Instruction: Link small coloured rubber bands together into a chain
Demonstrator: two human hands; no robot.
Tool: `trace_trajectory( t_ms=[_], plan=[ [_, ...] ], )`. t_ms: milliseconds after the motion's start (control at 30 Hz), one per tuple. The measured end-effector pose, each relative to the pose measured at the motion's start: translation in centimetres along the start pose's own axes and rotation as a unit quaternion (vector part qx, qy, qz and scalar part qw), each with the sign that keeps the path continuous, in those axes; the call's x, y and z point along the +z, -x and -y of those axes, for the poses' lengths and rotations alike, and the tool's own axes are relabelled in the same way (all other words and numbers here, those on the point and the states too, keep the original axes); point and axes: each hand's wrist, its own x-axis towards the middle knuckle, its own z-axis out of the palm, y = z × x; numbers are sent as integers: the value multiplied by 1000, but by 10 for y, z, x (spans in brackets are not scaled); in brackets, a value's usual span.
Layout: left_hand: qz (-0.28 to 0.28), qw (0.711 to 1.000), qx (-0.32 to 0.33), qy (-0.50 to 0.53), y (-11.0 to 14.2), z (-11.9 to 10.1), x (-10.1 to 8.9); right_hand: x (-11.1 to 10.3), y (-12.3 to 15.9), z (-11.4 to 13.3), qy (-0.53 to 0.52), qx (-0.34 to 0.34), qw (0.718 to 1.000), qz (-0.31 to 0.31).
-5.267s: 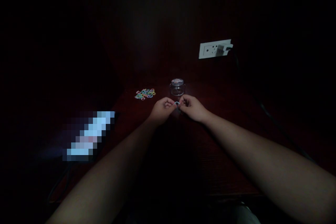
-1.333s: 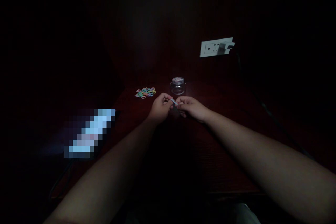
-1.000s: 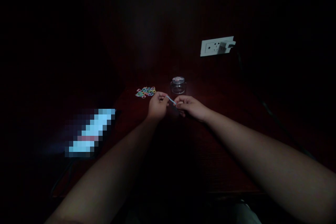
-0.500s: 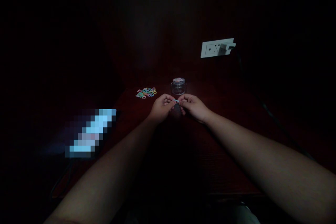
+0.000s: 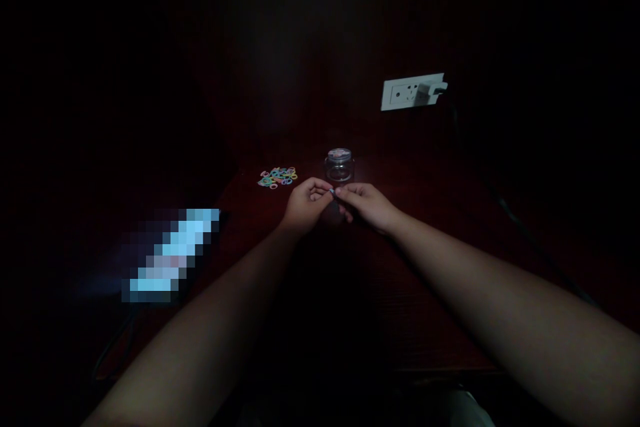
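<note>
Dimly, a dark-red worktop (image 5: 425, 327) was lit beneath the left hand (image 5: 306, 205) and right hand (image 5: 369, 203), between whose closed fingertips a light-blue band (image 5: 331, 191) was pinched, mostly hidden. Just beyond, a lidded clear jar (image 5: 339, 165) was set, any contents indiscernible; leftward, coloured bands (image 5: 278, 179) were heaped.

No text, brand or number can be read; the lid (image 5: 339, 153) of the clear jar (image 5: 339, 173) bears a print in pale, pinkish and dark patches, too small and dim for lettering to be made out; the lit screen (image 5: 186, 243) at the left is broken into coarse blocks of blue and paler tones, so its content is illegible. The white socket plate (image 5: 395, 95) shows dark holes and slots; any marking there, or on the plug (image 5: 431, 91) in it, is too small to tell.
</note>
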Motion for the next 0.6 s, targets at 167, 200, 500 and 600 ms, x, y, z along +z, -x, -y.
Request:
trace_trajectory(
  t_ms=[167, 200, 500, 600],
  plan=[
    [0, 1000, -2, 4, 0, -2, 0, 0, 0, -1, 12, 2, 1000, -2],
    [2, 1000, -1, 5, 0, -2, 1, 0, -1, -2, 13, 1, 1000, -4],
    [0, 999, -40, -4, 3, -7, 1, 0, -1, -4, 30, -18, 999, -23],
    [12, 999, -43, -9, 3, -7, 1, 0, -1, -5, 57, -31, 998, -28]
  ],
)
